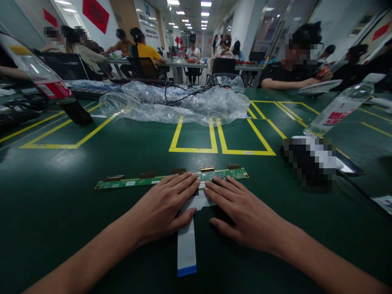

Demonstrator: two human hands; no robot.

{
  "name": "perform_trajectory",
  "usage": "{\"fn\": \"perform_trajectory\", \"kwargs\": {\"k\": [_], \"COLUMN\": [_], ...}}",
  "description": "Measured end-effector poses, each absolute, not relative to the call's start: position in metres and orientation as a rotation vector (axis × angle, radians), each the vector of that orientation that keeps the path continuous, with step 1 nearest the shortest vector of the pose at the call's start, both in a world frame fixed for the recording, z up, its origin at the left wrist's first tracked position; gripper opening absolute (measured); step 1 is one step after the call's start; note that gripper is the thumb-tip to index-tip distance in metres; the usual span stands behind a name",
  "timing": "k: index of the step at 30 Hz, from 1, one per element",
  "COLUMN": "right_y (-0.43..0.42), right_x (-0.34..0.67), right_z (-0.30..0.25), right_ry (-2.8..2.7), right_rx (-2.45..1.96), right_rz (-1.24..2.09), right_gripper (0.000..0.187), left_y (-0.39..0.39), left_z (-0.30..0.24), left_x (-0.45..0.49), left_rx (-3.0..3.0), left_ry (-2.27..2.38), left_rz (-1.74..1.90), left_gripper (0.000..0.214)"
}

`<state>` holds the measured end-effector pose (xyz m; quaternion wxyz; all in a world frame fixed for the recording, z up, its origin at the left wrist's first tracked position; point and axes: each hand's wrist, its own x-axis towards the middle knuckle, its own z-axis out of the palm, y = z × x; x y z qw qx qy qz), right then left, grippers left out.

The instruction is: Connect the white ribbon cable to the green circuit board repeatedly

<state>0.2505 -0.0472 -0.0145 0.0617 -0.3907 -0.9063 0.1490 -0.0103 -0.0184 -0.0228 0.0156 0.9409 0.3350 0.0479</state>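
A long narrow green circuit board (131, 182) with several brass connectors lies across the dark green table (61, 204). A flat white ribbon cable (186, 245) with a blue end runs from the board's middle towards me. My left hand (165, 206) lies flat, fingers stretched out, on the cable where it meets the board. My right hand (237, 208) lies flat beside it, fingertips touching the board's edge and the cable. Both hands press down and hold nothing.
Crumpled clear plastic wrap (183, 104) with a black cable lies beyond yellow tape boxes (220, 143). Plastic water bottles stand at the left (43, 77) and right (339, 108). A blurred dark object (309, 163) sits at the right. Several people sit at tables behind.
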Motion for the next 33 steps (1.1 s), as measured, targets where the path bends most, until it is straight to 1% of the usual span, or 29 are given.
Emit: {"fn": "perform_trajectory", "kwargs": {"k": [7,13,23,33], "right_y": [-0.048,-0.038,-0.035,-0.036], "right_x": [0.25,0.257,0.262,0.264], "right_z": [-0.014,-0.016,-0.012,-0.007], "right_ry": [-2.737,-2.669,-2.698,-2.73], "right_rx": [-1.171,-1.166,-1.2,-1.172], "right_rz": [0.476,0.445,0.418,0.385], "right_gripper": [0.073,0.066,0.06,0.057], "left_y": [-0.018,-0.017,-0.02,-0.025], "left_z": [-0.022,-0.023,-0.018,-0.018], "left_x": [-0.013,-0.011,-0.009,-0.006], "left_rx": [2.938,2.935,3.007,3.02], "left_ry": [0.984,0.988,1.001,0.972], "left_rz": [0.179,0.221,0.11,0.181], "left_gripper": [0.06,0.058,0.058,0.058]}}
